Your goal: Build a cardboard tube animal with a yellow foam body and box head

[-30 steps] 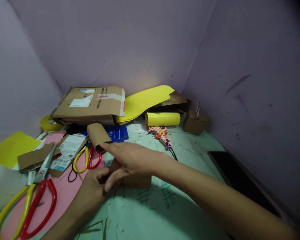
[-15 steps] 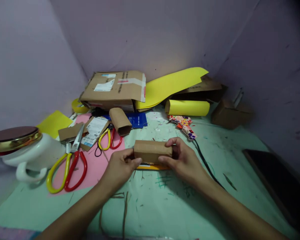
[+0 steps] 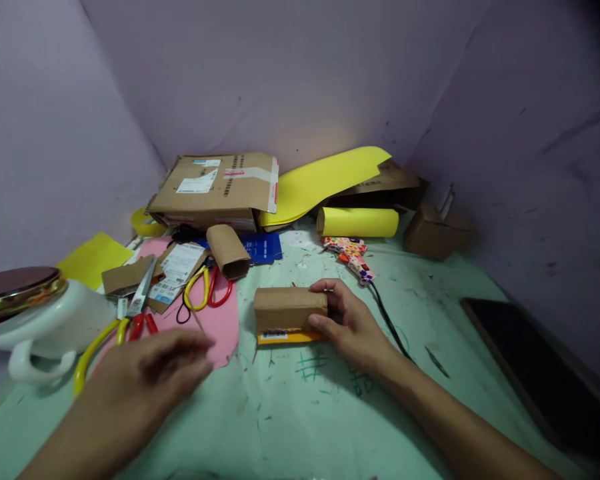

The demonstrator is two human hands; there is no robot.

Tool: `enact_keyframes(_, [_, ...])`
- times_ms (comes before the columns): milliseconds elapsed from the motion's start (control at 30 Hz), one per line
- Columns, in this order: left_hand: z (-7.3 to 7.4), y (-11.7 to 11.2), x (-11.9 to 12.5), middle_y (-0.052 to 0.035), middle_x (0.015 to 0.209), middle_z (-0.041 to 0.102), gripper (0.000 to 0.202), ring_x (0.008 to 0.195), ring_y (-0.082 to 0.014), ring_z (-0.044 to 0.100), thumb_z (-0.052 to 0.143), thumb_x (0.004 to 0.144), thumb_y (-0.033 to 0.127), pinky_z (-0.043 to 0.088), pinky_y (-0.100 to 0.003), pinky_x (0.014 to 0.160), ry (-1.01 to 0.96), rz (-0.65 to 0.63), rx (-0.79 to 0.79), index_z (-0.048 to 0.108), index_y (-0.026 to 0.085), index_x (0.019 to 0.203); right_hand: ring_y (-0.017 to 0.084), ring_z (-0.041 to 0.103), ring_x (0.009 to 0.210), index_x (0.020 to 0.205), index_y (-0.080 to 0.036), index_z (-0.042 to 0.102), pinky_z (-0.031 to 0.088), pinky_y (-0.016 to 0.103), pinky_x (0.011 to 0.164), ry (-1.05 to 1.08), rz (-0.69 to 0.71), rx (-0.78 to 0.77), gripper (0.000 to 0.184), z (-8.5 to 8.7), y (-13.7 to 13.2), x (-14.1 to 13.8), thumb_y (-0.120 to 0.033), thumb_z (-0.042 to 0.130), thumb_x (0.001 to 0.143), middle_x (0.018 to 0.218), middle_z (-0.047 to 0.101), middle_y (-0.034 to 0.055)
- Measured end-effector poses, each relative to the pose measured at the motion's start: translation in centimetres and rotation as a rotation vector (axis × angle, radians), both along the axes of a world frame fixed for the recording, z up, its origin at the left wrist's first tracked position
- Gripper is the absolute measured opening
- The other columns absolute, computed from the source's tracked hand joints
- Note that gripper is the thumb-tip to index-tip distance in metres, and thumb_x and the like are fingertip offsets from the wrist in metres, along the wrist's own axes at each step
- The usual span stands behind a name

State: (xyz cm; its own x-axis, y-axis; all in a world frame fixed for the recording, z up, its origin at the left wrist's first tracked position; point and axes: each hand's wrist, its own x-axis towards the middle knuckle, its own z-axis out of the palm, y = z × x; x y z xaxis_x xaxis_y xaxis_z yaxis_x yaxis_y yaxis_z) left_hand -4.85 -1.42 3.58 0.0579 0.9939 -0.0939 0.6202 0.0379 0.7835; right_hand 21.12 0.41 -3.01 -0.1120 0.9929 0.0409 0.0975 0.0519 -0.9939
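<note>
My right hand [image 3: 347, 323] grips the right end of a folded brown cardboard tube [image 3: 283, 307], thumb in front and fingers over the top. Under the tube's front edge shows an orange flat piece [image 3: 300, 337] with a barcode label. My left hand [image 3: 153, 370], slightly blurred, is away from the tube on the left, thumb and fingers apart, with nothing visible in it. It passes in front of large scissors [image 3: 143, 290] with one yellow and one red handle, hiding part of the handles. Pink paper [image 3: 223, 320] lies beneath that side.
Smaller scissors [image 3: 213, 283] lie by a second cardboard tube [image 3: 227, 250]. A white mug [image 3: 87, 310] stands left. Behind are a cardboard box [image 3: 220, 183], yellow sheets [image 3: 325, 183] and a yellow roll [image 3: 357, 222]. A flower-patterned corded tool [image 3: 347, 253] and a dark tablet-like slab [image 3: 525, 360] lie right.
My left hand has let go of the tube's left end and moved left and nearer, toward the large scissors. My right hand keeps its hold. The whole view has shifted slightly.
</note>
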Motion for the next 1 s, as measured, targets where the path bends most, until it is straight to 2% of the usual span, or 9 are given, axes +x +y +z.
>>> enact_keyframes(67, [-0.4, 2.7, 2.0, 0.0015, 0.06, 0.065, 0.029, 0.052, -0.0138, 0.056, 0.072, 0.062, 0.039, 0.042, -0.025, 0.049, -0.004, -0.061, -0.07, 0.07, 0.018, 0.082, 0.019, 0.058, 0.09, 0.109, -0.025, 0.045, 0.047, 0.033, 0.079, -0.065, 0.014, 0.038, 0.037, -0.2, 0.1, 0.3, -0.014, 0.056, 0.076, 0.098, 0.062, 0.0021])
enact_keyframes(133, [-1.3, 4.5, 4.5, -0.0001, 0.063, 0.068, 0.033, 0.054, -0.0153, 0.057, 0.07, 0.06, 0.034, 0.042, -0.025, 0.049, -0.039, -0.105, -0.127, 0.071, 0.015, 0.086, 0.021, 0.059, 0.093, 0.112, -0.025, 0.046, 0.047, 0.035, 0.082, -0.155, -0.003, 0.086, 0.039, -0.4, 0.2, 0.4, -0.014, 0.057, 0.076, 0.102, 0.063, 0.0035])
enact_keyframes(233, [-2.9, 5.4, 6.9, -0.002, 0.069, 0.071, 0.026, 0.063, -0.0181, 0.063, 0.066, 0.061, 0.03, 0.048, -0.027, 0.057, -0.107, -0.128, -0.138, 0.072, 0.014, 0.08, 0.022, 0.06, 0.096, 0.117, -0.022, 0.048, 0.046, 0.037, 0.085, -0.268, -0.011, 0.125, 0.042, -0.3, 0.1, 0.5, -0.013, 0.056, 0.077, 0.107, 0.064, 0.0062])
enact_keyframes(400, [-4.1, 5.0, 6.9, -0.0024, 0.074, 0.074, 0.022, 0.068, -0.0201, 0.066, 0.066, 0.061, 0.029, 0.051, -0.028, 0.061, -0.181, -0.133, -0.175, 0.074, 0.016, 0.077, 0.028, 0.063, 0.092, 0.131, -0.019, 0.042, 0.047, 0.043, 0.081, -0.718, -0.11, 0.094, 0.057, 2.2, -1.0, 2.7, -0.018, 0.057, 0.076, 0.103, 0.068, 0.0095])
enact_keyframes(533, [-4.3, 5.1, 6.5, -0.0016, 0.07, 0.073, 0.018, 0.065, -0.0194, 0.066, 0.067, 0.062, 0.028, 0.051, -0.027, 0.057, -0.2, -0.106, -0.201, 0.073, 0.016, 0.074, 0.028, 0.066, 0.089, 0.103, -0.02, 0.062, 0.048, 0.036, 0.074, -0.984, -0.336, 0.1, 0.026, 3.9, -0.1, 6.8, -0.028, 0.058, 0.079, 0.097, 0.072, 0.0083])
enact_keyframes(633, [-4.4, 5.2, 6.5, -0.0004, 0.07, 0.074, 0.014, 0.068, -0.0188, 0.067, 0.066, 0.064, 0.026, 0.051, -0.025, 0.059, -0.204, -0.083, -0.201, 0.073, 0.017, 0.073, 0.03, 0.065, 0.086, 0.104, -0.014, 0.063, 0.045, 0.034, 0.068, -1.113, -0.393, -0.064, 0.033, 3.9, 2.1, 8.4, -0.037, 0.055, 0.082, 0.099, 0.071, 0.0144])
enact_keyframes(733, [-4.4, 5.2, 6.6, 0.001, 0.072, 0.074, 0.015, 0.071, -0.0191, 0.068, 0.067, 0.064, 0.025, 0.052, -0.025, 0.061, -0.185, -0.078, -0.193, 0.074, 0.018, 0.076, 0.03, 0.063, 0.076, 0.086, -0.014, 0.067, 0.036, 0.031, 0.056, -1.126, -0.385, -0.153, 0.035, 3.2, 4.2, 8.4, -0.047, 0.06, 0.076, 0.085, 0.071, 0.0154])
enact_keyframes(833, [-4.4, 5.2, 6.7, 0.0014, 0.072, 0.074, 0.015, 0.071, -0.0192, 0.068, 0.067, 0.064, 0.025, 0.052, -0.024, 0.061, -0.184, -0.082, -0.2, 0.074, 0.018, 0.076, 0.028, 0.059, 0.064, 0.058, -0.018, 0.062, 0.026, 0.03, 0.05, -1.066, -0.403, -0.207, 0.024, 2.6, 5.5, 8.1, -0.041, 0.067, 0.065, 0.061, 0.064, 0.0092])
enact_keyframes(1000, [-4.2, 5.2, 6.7, 0.0009, 0.073, 0.075, 0.017, 0.072, -0.0198, 0.068, 0.068, 0.064, 0.025, 0.052, -0.026, 0.062, -0.196, -0.081, -0.226, 0.074, 0.018, 0.078, 0.017, 0.044, 0.044, 0.052, -0.022, 0.053, 0.03, 0.028, 0.043, -0.685, -0.448, -0.32, 0.014, 2.6, 6.5, 8.6, -0.029, 0.06, 0.062, 0.041, 0.044, -0.0014])
